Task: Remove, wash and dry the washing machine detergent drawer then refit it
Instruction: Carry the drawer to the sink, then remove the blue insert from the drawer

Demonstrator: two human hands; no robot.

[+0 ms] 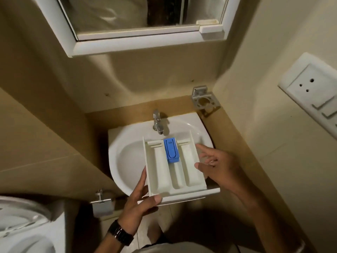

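My left hand point(140, 196) grips the near-left corner of the white plastic detergent drawer point(175, 167) with its blue insert point(170, 151); my right hand point(213, 161), fingers relaxed, touches its right wall. It hangs over the white ceramic basin point(127, 156), long axis running away from me, front panel nearest, open end toward the chrome tap point(157, 123).

Left hand point(140, 196) fingers go under the detergent drawer point(175, 167), out of sight; drawer underside and the sink point(125, 157) drain it covers are hidden too. Right hand point(217, 167) fingertips point(201, 148) at the drawer's right wall are blurred, contact can't be told. Toilet point(21, 223) cut off by the left edge, switch plate point(310, 92) by the right, mirror point(138, 17) by the top.
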